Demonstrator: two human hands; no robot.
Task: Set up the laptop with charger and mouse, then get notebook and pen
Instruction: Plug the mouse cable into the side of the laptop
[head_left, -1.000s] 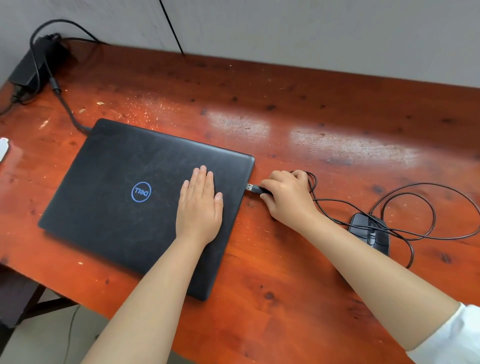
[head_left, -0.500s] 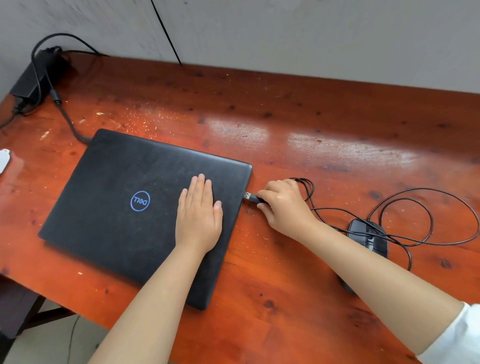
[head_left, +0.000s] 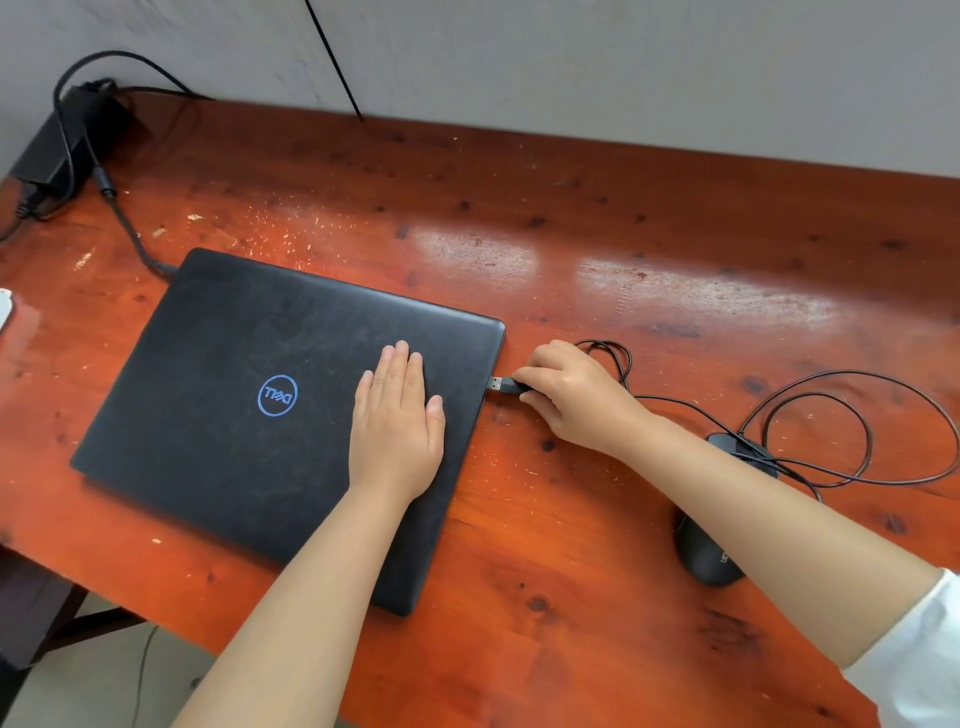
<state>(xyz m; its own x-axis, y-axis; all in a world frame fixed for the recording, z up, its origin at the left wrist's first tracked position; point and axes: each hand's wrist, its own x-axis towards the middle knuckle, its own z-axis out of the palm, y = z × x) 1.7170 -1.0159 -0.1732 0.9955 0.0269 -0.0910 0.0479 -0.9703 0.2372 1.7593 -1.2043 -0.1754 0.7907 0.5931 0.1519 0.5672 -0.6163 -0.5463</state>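
A closed black laptop with a blue ring logo on its matte lid (head_left: 249, 395) lies flat and slightly askew on the scuffed reddish-brown wooden table (head_left: 623, 270). The left hand (head_left: 397, 421) rests palm-down on the lid with fingers straight, pressing rather than grasping. The right hand (head_left: 569, 392) pinches the black moulded body of the silver-tipped USB plug (head_left: 501, 385), whose metal end sits right at the laptop's right edge; whether it has entered a port cannot be told. The plug looks small, rigid and light, best held by its plastic body, as it is, so the metal tip goes in square. Its thin black cable (head_left: 810, 415) is limp and loops loosely across the table to the black oval mouse (head_left: 706, 556), which lies partly under the right forearm; any pull on the loops would probably drag the light mouse. The laptop seems the heavier, stiffer piece, yet its lid looks smooth enough to slide on the polished wood, so the flat palm serves as a sensible brace. At the far left corner, the black charger brick (head_left: 52, 145) sends its thicker cord (head_left: 130, 228) to the laptop's rear corner.
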